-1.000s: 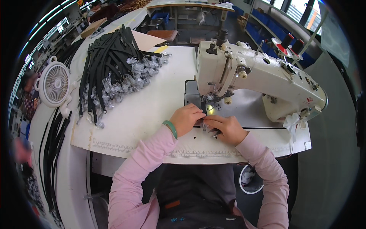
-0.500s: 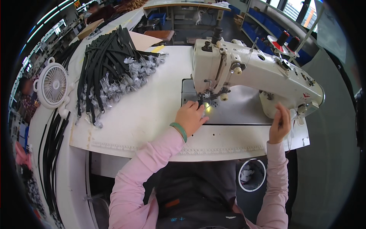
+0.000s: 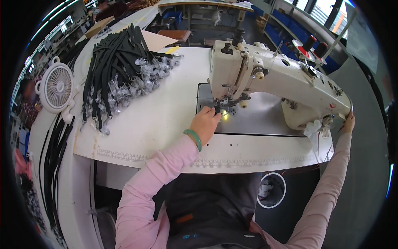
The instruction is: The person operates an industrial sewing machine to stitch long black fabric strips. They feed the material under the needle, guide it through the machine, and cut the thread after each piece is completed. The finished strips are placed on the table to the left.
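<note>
Head camera view: Across a white surface (image 3: pixel 166 120), a cream sewing machine (image 3: pixel 298 79) sets the pace, and good work at it likely depends on two hands acting in step. A heap of black straps (image 3: pixel 118 54) with clear plastic wrapping at the ends lies well apart on the left, out of the way of the sewing. At the machine's far right end, the right hand (image 3: pixel 349 123) reaches to the wheel (image 3: pixel 350 108); its fingers lie against the end, but how firmly they close cannot be told. A slow, even turn would probably serve best, with the strap flat and square beneath the needle and the fingertips clear of its path. Beside the needle area, the left hand (image 3: pixel 205 125), a green bangle at its wrist, has thumb and fingers drawn together, apparently pinching a short black strap (image 3: pixel 217 107). That piece sits at the fingertips, its visible part reaching beyond them toward the needle; the rest is hidden by the hand. Whether the needle pierces it is too small to tell.
</note>
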A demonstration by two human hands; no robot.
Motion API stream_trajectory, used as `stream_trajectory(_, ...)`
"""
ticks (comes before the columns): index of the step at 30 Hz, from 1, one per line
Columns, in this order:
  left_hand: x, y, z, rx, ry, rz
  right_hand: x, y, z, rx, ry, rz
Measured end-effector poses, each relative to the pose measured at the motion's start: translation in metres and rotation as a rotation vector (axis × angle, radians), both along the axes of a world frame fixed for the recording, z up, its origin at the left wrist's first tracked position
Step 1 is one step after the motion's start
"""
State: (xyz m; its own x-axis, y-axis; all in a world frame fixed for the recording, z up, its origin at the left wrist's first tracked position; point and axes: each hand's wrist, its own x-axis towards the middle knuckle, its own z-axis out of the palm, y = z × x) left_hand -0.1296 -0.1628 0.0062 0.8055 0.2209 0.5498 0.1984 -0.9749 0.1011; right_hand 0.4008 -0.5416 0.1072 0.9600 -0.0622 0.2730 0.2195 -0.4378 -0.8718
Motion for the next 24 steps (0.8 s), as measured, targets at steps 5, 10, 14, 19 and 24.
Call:
stream_trajectory(5, 0.009, -0.002, 0.002, -0.048, -0.038, -0.034, -0.048, 0.000, -0.027, 0.501, -0.120, 0.083)
stream_trajectory(10, 0.003, -0.002, 0.004, -0.070, 0.007, 0.014, -0.059, 0.019, 0.014, 0.155, -0.273, -0.080)
stream_trajectory(14, 0.014, -0.003, 0.001, -0.061, -0.032, -0.015, -0.003, -0.021, 0.038, -0.166, -0.407, -0.024)
stream_trajectory(19, 0.008, 0.001, 0.000, -0.042, -0.031, -0.013, 0.010, -0.024, 0.026, -0.071, -0.072, 0.072)
stream_trajectory(24, 0.009, 0.004, -0.001, -0.019, -0.023, -0.022, -0.033, -0.007, -0.037, 0.409, -0.247, 0.097)
